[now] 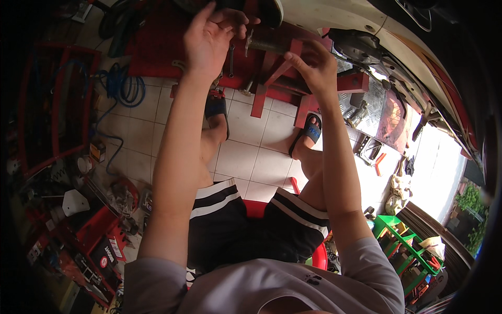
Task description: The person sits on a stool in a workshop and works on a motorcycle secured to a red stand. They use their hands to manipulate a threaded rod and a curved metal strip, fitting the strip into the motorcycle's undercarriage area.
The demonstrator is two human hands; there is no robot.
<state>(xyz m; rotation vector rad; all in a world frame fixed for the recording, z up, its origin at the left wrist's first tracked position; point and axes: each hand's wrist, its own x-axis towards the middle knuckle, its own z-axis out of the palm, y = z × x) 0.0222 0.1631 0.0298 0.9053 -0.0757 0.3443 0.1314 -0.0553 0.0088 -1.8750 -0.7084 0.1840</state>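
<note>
A threaded metal rod [265, 45] with a washer-like end runs through a red steel stand [259, 104] beside a motorbike's body. My left hand [212, 44] is raised at the rod's left, palm partly up, fingers loosely bent and apart, holding nothing. My right hand [314, 68] is closed at the stand's upright where the rod passes, thumb on the near side; its other fingertips are partly hidden. A steel spanner [231, 63] lies on the red platform [157, 57] behind my left wrist.
The motorbike's cream panel [345, 18] overhangs the top. A coiled blue hose [120, 89] lies on the tiled floor [240, 146] at left. Red tool racks [57, 104] line the left. A green tool rack [389, 225] stands lower right. My sandalled feet flank the stand.
</note>
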